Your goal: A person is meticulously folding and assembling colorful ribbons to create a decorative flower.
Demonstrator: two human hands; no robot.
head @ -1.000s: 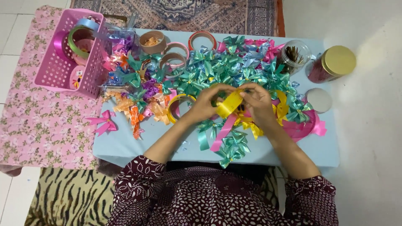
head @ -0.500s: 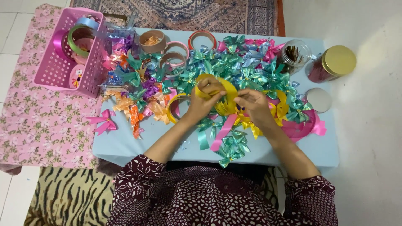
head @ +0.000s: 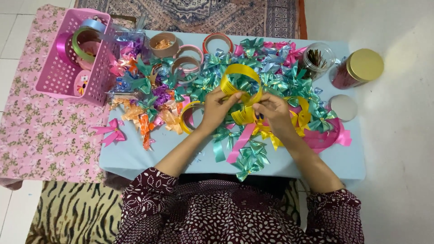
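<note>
My left hand (head: 220, 107) and my right hand (head: 272, 110) both pinch a yellow ribbon (head: 239, 74) that stands up in a loop between them, above the middle of a small light-blue table (head: 135, 151). The ribbon's lower coils bunch under my fingers. Around the hands lie several teal, pink, orange and purple ribbon bows (head: 250, 156). A yellow ribbon roll (head: 187, 118) sits just left of my left wrist.
A pink perforated basket (head: 68, 74) with ribbon rolls stands at the table's left end. Several ribbon spools (head: 190, 53) line the back. A clear jar (head: 318, 58), a gold-lidded jar (head: 359, 68) and a loose round lid (head: 343, 107) are at the right. A floral cloth (head: 40, 135) lies left.
The yellow ribbon, first a small tight coil between my hands, has been drawn out into a tall open loop. My hands have shifted slightly apart and toward the back.
</note>
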